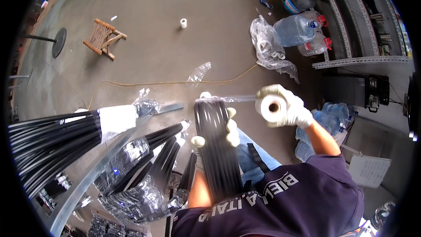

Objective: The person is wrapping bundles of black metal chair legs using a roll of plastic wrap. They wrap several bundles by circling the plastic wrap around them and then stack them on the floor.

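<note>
My left hand (231, 128), in a white glove, grips a bundle of long black rods (217, 149) near its far end; the bundle runs back over my lap. In my gloved right hand (294, 107) is a small white roll of clear stretch film (273, 105), held just right of the bundle's end. A strip of film (230, 98) stretches from the roll to the tip of the bundle.
More black rod bundles lie at the left, one capped in white (115, 120), others wrapped in clear plastic (144, 166). A grey metal rail (87, 180) crosses them. A wooden stool (103, 38), a white roll (183, 23), a yellow cord (175, 82), water bottles (296, 30), plastic bags (267, 46), shelving (351, 30) and a paper pad (368, 171) surround me.
</note>
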A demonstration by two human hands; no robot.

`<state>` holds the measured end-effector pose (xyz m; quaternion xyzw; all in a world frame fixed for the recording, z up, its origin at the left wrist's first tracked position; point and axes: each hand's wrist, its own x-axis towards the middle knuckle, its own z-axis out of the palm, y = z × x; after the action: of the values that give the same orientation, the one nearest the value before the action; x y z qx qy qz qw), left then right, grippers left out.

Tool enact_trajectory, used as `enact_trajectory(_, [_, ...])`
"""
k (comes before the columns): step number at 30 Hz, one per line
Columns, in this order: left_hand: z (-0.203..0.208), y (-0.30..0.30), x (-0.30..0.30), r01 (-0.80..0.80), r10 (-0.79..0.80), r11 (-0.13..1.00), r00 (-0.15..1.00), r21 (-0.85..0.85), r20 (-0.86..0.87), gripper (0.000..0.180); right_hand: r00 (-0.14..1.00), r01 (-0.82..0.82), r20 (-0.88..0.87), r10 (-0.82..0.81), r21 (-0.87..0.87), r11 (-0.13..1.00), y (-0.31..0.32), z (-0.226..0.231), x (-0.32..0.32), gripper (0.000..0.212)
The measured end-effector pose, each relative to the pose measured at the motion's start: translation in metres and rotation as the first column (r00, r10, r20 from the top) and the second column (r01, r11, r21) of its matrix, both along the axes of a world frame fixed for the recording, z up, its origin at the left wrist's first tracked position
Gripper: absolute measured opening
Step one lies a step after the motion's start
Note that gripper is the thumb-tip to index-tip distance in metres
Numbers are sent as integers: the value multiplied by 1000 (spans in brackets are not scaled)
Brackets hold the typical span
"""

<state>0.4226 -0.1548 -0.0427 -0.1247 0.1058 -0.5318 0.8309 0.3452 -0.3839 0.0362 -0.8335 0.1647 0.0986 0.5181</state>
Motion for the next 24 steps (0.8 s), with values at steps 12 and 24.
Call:
enact_trajectory(12, [-17, 75, -48, -372, -103, 409, 889, 833, 447, 46, 974, -209, 13, 227, 446, 870, 126, -98, -59, 62])
enact_trajectory(24, [-70, 194, -118, 172, -46, 610, 982, 774, -181, 42, 890, -392, 384, 247, 365, 845, 224, -109, -88, 54])
